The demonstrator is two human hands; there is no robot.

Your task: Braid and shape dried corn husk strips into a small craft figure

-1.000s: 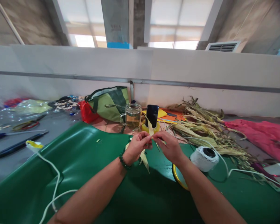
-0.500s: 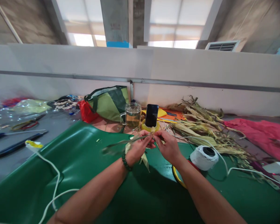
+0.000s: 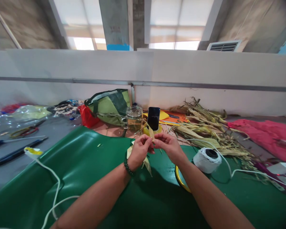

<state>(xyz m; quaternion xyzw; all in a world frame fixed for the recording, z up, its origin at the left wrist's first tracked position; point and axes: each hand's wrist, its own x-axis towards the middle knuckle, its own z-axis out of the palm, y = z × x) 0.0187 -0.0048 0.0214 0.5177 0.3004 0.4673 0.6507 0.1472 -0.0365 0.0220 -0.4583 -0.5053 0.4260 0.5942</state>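
pinching a pale husk strip (image 3: 151, 133) at fingertip level, the left hand (image 3: 139, 150) and right hand (image 3: 171, 148) meet above the green sheet (image 3: 85, 162) that covers much of the worktop (image 3: 62, 129). thumbs and forefingers are closed on the strip, which pokes up between them; how the other fingers lie around it is partly hidden. more husk pieces (image 3: 147, 166) hang or lie just below the left hand, i cannot tell which. the left wrist wears a beaded bracelet (image 3: 127, 167). just beyond the hands, a phone (image 3: 153, 117) stands at a yellow roll (image 3: 160, 129), with a glass mug (image 3: 134, 123) to its left. dried husks (image 3: 202, 127) spread to the right, behind a white spool (image 3: 206, 163).
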